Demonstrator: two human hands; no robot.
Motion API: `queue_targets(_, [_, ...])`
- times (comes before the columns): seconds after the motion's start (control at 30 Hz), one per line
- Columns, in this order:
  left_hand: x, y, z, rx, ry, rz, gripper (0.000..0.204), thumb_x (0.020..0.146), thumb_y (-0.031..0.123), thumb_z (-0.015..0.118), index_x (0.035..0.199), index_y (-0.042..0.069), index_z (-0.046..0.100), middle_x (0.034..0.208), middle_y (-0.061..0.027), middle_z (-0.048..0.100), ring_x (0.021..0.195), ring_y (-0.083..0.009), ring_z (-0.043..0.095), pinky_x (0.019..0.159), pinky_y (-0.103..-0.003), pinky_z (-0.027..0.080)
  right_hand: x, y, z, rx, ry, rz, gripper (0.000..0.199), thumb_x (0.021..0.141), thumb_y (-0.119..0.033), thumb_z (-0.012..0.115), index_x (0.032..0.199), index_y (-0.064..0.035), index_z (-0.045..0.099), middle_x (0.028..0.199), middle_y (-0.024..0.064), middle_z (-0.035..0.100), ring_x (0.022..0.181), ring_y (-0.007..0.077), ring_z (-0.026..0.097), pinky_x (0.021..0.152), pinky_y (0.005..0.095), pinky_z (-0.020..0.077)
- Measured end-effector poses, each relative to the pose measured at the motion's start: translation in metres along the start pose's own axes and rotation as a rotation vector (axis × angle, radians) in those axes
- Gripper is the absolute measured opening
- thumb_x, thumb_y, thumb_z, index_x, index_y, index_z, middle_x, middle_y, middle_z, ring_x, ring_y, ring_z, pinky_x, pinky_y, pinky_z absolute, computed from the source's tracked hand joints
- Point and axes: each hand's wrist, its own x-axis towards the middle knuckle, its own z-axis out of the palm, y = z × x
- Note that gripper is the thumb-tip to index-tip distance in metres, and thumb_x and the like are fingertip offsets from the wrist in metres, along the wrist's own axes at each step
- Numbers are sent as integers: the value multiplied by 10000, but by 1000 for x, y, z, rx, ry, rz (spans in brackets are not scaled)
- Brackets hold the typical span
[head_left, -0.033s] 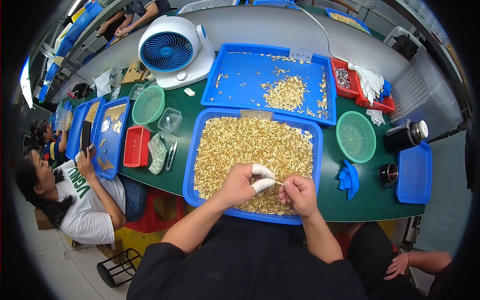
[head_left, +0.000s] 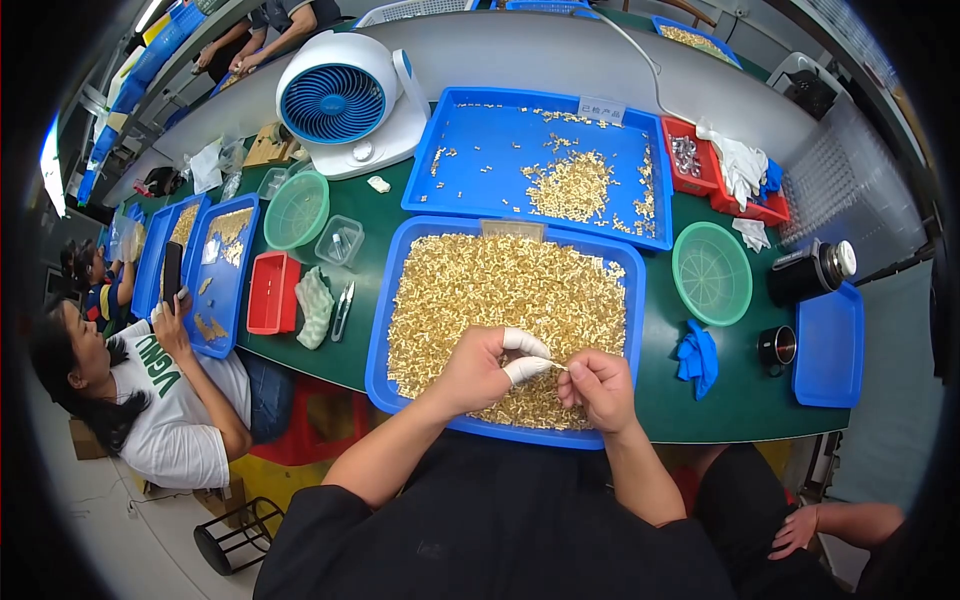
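At the far left, a dark phone (head_left: 173, 268) is held up by a seated co-worker (head_left: 175, 425) in a white T-shirt, beside a blue tray (head_left: 226, 292) in which brass-coloured parts are spread. Next to it on the green tabletop (head_left: 330, 365) are set a red bin (head_left: 272, 295), a round green basket (head_left: 297, 210) and a pair of snips (head_left: 342, 312); behind these a white desk fan (head_left: 335, 105) is stood. In the middle, a deep blue tray (head_left: 378, 345) is filled with a thick layer of small brass-coloured pieces (head_left: 500, 290), and behind it a shallower blue tray (head_left: 465, 150) is partly covered by a looser heap (head_left: 570, 187). Over the front of the filled tray, a tiny brass-coloured part (head_left: 560, 367) is pinched between the thumb and forefinger of the left hand (head_left: 480, 372), both sheathed in white finger cots (head_left: 524, 372). The same part is met from the other side by the right hand (head_left: 603, 390), whose thumb and fingers are drawn together; whether it is gripped there cannot be told. Farther right, a crumpled blue glove (head_left: 697, 358), a second green basket (head_left: 712, 274), a dark mug (head_left: 776, 347) and a black flask (head_left: 808, 272) are placed, with another blue tray (head_left: 829, 345) at the end.
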Motion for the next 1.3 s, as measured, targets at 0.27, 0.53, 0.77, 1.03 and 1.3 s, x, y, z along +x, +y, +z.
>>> queue_targets(0.27, [0,0,-4,-236,-23,-18,123,876,19,620,979,-28,669,849,-100,691,766,-137,654,682,-252,527,1,3,-2,70,46,19,217,943,-151,532,828,13,618,686,45,616,555,63,553,501,184,443])
queue_targets(0.53, [2,1,-3,-289,-57,-98,107,866,25,633,954,-27,663,845,-102,689,762,-136,651,686,-252,525,1,-4,3,-38,47,55,209,937,-146,543,826,14,618,700,49,617,563,62,553,511,191,454])
queue_targets(0.77, [3,2,-2,-281,-32,-100,116,869,31,636,969,-22,658,856,-95,686,758,-129,644,689,-250,522,1,-3,0,33,-5,8,186,926,-121,564,820,22,620,682,48,613,549,66,554,505,192,458])
queue_targets(1.03, [7,5,1,-44,31,-45,143,858,35,652,989,-18,669,877,-61,689,793,-90,629,709,-230,507,5,-3,2,8,84,54,207,938,-142,558,821,17,623,680,48,618,544,70,558,495,192,454])
queue_targets(1.3, [15,15,1,77,54,38,175,850,22,642,1017,1,690,861,-47,696,772,-77,617,679,-223,495,11,-22,4,-85,102,66,220,950,-169,543,860,12,628,716,44,629,584,72,571,522,185,448])
